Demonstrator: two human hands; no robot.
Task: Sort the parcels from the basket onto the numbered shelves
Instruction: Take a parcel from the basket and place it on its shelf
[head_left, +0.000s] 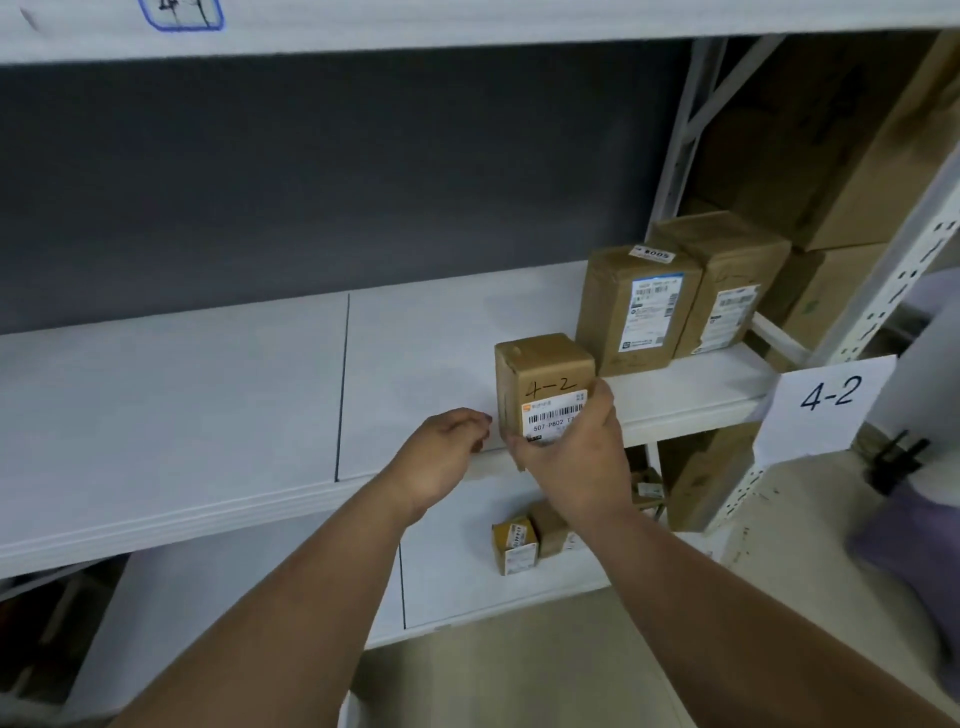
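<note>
Right hand (576, 447) out front, fingers and thumb wrapped round the lower front of a small cardboard parcel (543, 384), and that box reads "4-2" in marker above its barcode label. It stands upright at the front edge of the middle shelf (415, 353), bottom hidden behind the hand, so whether it is fully seated I cannot tell. Label faces outward, probably so the number stays readable from the aisle.

Left hand (441, 447) sits just beside the parcel's left edge, fingers loosely curled, holding nothing, fingertips at the shelf lip. It looks like a guard or a steadying touch, ready to square the box up.

Down below, on the lower shelf (457, 582), two small boxes (527, 540) huddle together, partly behind the right wrist.

Off to the right, a paper sign (826, 402) reading "4-2" hangs on the rack upright (893, 280). Match with the writing on the box, so this looks like the right bay.

Further back on the same shelf, two taped brown parcels (675, 296) stand side by side against the right end, shipping labels facing out. The new one is going in just in front and left of them, near but apart.

Behind the rack, larger cardboard cartons (841, 145) are stacked. The basket is not in view.
</note>
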